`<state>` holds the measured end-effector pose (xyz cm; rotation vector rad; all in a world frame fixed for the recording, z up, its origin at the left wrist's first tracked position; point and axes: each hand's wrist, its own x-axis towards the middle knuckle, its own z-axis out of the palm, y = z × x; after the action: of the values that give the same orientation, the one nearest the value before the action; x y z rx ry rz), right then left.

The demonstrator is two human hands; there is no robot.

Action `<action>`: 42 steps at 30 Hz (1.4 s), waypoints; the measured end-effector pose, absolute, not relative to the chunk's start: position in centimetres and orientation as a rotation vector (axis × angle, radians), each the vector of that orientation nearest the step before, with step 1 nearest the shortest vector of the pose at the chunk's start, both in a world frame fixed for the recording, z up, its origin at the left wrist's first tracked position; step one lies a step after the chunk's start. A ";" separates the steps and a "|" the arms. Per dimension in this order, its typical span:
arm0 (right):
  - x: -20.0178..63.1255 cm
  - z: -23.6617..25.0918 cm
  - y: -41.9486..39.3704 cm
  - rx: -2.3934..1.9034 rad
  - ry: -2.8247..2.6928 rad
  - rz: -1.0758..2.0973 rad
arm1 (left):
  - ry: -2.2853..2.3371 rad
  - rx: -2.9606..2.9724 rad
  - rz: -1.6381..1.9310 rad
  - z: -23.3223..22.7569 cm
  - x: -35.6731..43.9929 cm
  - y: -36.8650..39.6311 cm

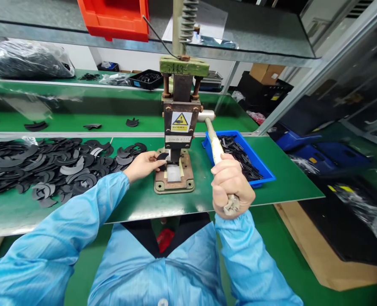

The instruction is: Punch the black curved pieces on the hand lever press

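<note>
A small hand press (178,127) with a yellow warning label stands on the green bench. My right hand (229,185) is closed around the press lever (214,142), pulled down toward me. My left hand (143,165) pinches a black curved flat part (162,157) at the left side of the press base (174,183), under the ram. Both arms wear light blue sleeves.
A wide heap of black curved parts (44,165) covers the bench to the left. A blue tray (262,166) with black pieces sits right of the press. An orange bin (114,19) rests on the shelf above. Blue crates (318,148) and cardboard (335,263) lie on the right floor.
</note>
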<state>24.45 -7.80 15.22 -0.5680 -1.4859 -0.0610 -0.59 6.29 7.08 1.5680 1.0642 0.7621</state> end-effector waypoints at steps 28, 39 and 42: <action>24.2 15.3 -7.7 -0.606 -1.442 -0.062 | 1.378 1.477 0.329 9.3 3.9 6.9; 24.8 15.5 -7.8 -0.613 -1.498 -0.060 | 1.208 1.976 0.550 8.7 -4.8 6.7; 24.7 15.4 -7.7 -0.602 -1.486 -0.066 | 1.702 2.195 0.437 9.6 -10.8 11.3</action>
<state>24.69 -7.75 15.44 -0.6024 -1.4861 -0.0657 -10.80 11.33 9.58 2.1953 1.7016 0.4366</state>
